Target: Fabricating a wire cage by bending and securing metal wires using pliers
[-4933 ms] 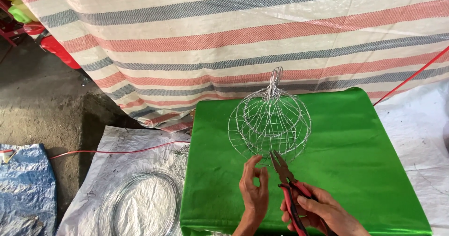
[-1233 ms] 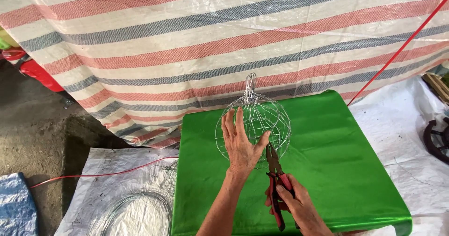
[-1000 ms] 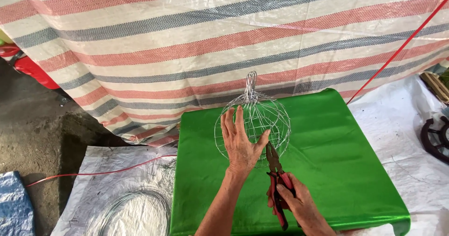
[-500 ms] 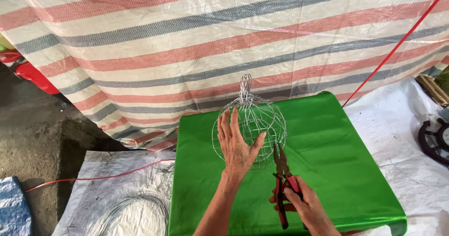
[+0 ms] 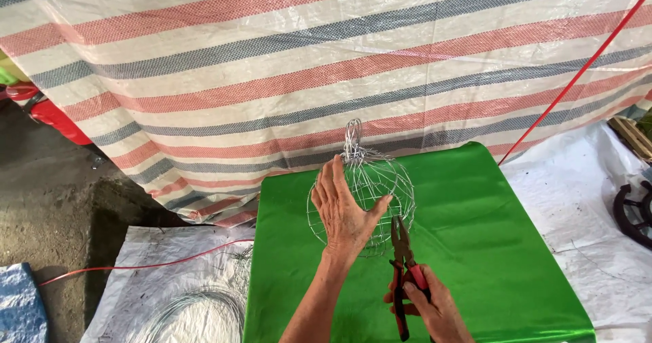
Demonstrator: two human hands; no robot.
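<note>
Nearest, at 6 o'clock, the right hand [image 5: 435, 309] is wrapped around the red handles of the pliers [image 5: 403, 265], whose dark nose points up toward 12 and ends just beside the lower right of the wire ball [image 5: 370, 190]; whether the tip touches the wire is hard to tell. Just to its 10 o'clock, the left hand [image 5: 345, 210] is spread wide and flat, fingers [image 5: 337, 176] straight up, palm pressed against the near side of the ball, thumb reaching toward 2 o'clock across the wires. The ball is a round cage of thin silvery wire with a twisted tuft on top, standing upright on the green worktop [image 5: 489, 248], toward its far edge and a little left of middle.

At 8 o'clock, lower down, a white sack [image 5: 149, 275] lies on the ground with a coil of wire [image 5: 197, 309] on it and a thin red cord [image 5: 136, 267] running across. A blue tarp [image 5: 20, 302] shows at the far 8 o'clock corner. At 3 o'clock, white sheeting [image 5: 577, 207] carries a dark ring-shaped piece [image 5: 635, 214], cut off by the edge. Beyond everything, from 9 round to 3, hangs a red, grey and white striped tarp [image 5: 272, 58], with a red line [image 5: 577, 78] slanting down it at 2 o'clock
</note>
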